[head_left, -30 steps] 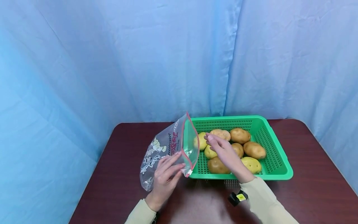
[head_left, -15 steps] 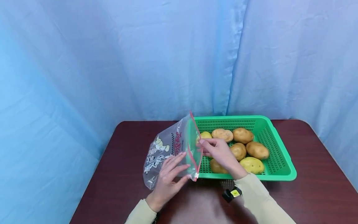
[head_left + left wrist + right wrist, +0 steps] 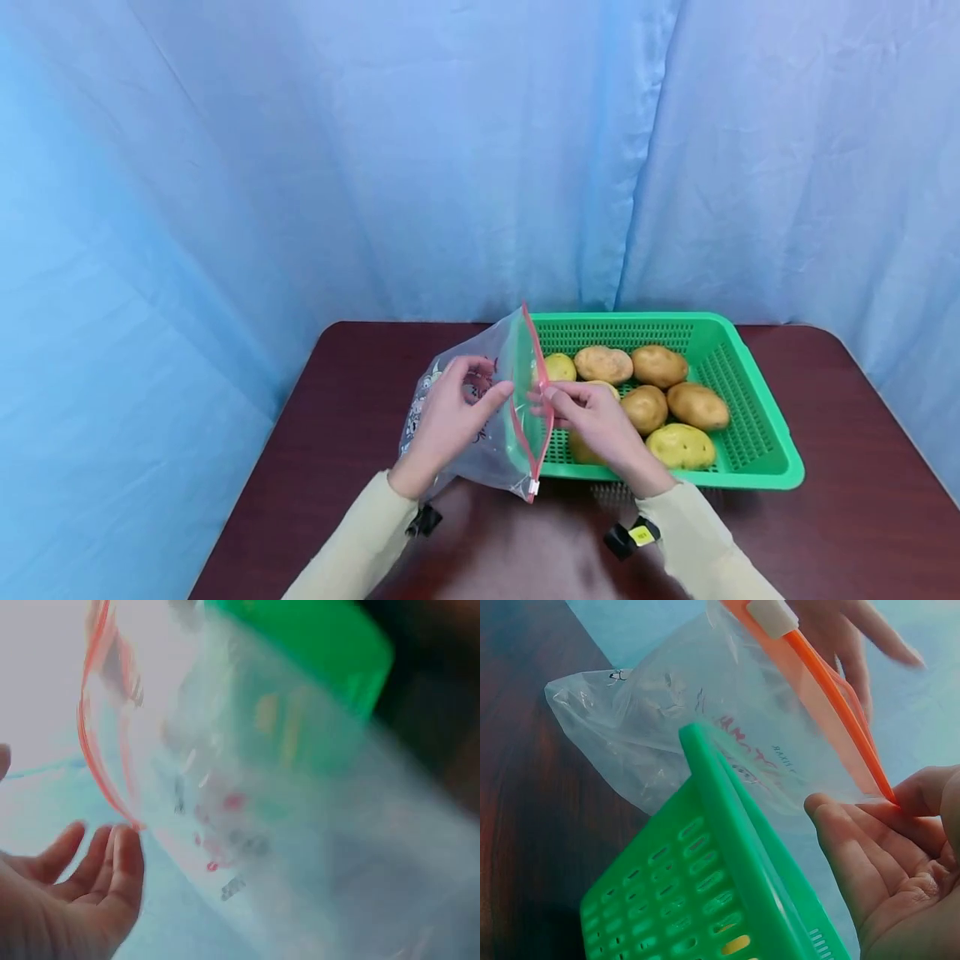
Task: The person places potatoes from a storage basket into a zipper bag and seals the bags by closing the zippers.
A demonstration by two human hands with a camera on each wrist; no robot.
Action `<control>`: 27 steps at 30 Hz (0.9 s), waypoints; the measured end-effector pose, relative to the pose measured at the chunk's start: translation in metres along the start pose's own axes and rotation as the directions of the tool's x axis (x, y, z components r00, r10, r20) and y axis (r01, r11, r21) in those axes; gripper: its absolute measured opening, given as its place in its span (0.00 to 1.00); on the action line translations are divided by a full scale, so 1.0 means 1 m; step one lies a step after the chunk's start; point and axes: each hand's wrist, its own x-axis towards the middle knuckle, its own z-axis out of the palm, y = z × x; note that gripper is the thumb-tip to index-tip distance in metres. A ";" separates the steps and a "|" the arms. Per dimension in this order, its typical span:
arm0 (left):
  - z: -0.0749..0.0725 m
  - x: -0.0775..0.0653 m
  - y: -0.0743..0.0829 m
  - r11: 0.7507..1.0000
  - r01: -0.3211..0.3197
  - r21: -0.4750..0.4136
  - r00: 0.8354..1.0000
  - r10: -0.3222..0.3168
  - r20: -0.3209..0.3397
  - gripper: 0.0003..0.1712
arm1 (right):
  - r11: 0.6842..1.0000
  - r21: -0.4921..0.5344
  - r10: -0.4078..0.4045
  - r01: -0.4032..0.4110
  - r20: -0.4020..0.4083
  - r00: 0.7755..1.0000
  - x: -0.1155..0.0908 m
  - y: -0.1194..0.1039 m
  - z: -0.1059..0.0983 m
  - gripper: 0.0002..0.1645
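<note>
A clear zip bag with a red zip edge and printed cartoon figures stands tilted, its mouth parted toward the right. My right hand pinches the near side of that mouth between thumb and fingers, as the right wrist view also shows at the zip edge. On the bag's other side is my left hand, thumb and fingers spread apart and holding nothing. In the left wrist view the left hand has its fingertips close by the red edge. A white slider sits at the zip's near end.
A green plastic basket holding several potatoes stands to the right, partly behind the bag. Both rest on a dark reddish-brown table. Blue curtains hang behind and to the left.
My right hand has come left from over the potatoes and taken hold of the bag's zip edge. My left hand has let go of the bag's lower mouth and risen.
</note>
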 end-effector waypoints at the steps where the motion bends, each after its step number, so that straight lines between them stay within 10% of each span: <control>1: 0.001 0.007 0.002 0.998 0.041 0.042 0.999 -0.043 0.034 0.31 | 1.000 -0.001 -0.003 0.003 0.000 1.000 -0.002 0.001 0.000 0.22; 6: 0.005 0.023 0.000 0.985 0.073 0.158 0.988 -0.094 0.124 0.20 | 1.000 -0.005 -0.016 0.016 -0.015 1.000 -0.006 0.006 -0.002 0.22; 11: 0.005 0.022 -0.009 0.982 0.148 -0.114 0.985 -0.137 0.101 0.04 | 0.999 -0.048 0.020 -0.024 -0.098 0.995 -0.009 0.010 -0.009 0.20; 19: 0.011 0.005 -0.022 0.747 0.363 -0.556 0.929 -0.332 0.161 0.13 | 0.989 -0.143 0.018 -0.034 -0.115 0.993 -0.016 0.011 -0.017 0.18; 27: 0.027 -0.007 -0.022 0.689 0.368 -0.624 0.923 -0.353 0.155 0.13 | 0.930 -0.367 -0.034 -0.008 -0.108 0.994 -0.034 0.003 -0.028 0.26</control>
